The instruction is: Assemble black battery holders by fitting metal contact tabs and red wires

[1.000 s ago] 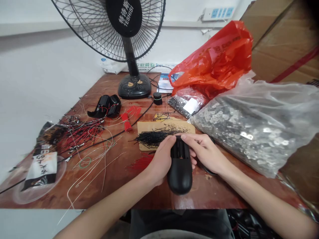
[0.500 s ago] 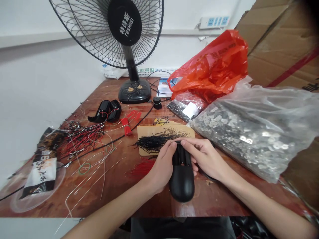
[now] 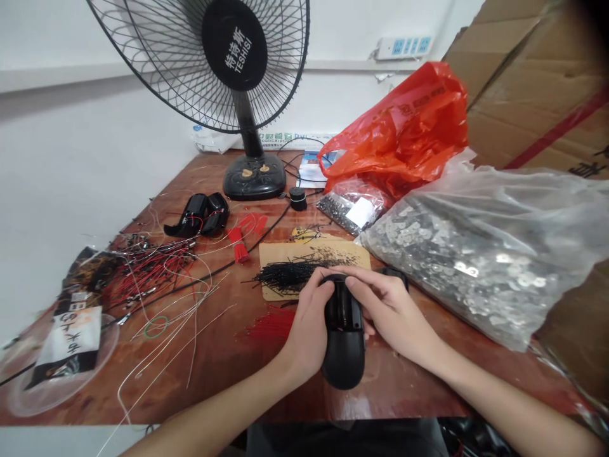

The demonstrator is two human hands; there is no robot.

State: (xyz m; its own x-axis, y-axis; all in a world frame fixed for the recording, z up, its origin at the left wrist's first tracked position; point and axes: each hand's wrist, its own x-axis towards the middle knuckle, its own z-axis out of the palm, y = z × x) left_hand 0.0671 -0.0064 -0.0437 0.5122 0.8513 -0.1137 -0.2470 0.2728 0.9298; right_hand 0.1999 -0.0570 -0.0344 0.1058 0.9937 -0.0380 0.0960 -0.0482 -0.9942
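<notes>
Between my two hands is a black plastic casing (image 3: 343,362) with a smooth rounded near end and an open slotted hollow at its far half. My left hand (image 3: 309,324) closes round its left side, thumb at the far rim. My right hand (image 3: 392,311) grips the right side, its thumb also at that rim. Some of the right fingers are hidden behind the casing. Beyond the hands, a bundle of thin black wires (image 3: 280,274) lies on a tan board (image 3: 361,254). Another black part (image 3: 394,274) shows just behind my right hand.
A fan (image 3: 254,178) stands at the back. To the right are a clear bag of metal pieces (image 3: 457,254), a red plastic bag (image 3: 399,133) and cardboard boxes (image 3: 533,82). Red wires (image 3: 152,266), loose thin wires, black casings (image 3: 197,216) and a plastic lid (image 3: 109,343) lie left.
The casing has tilted and turned slightly in my hands, with both hands still round it. The whole view has shifted a little.
</notes>
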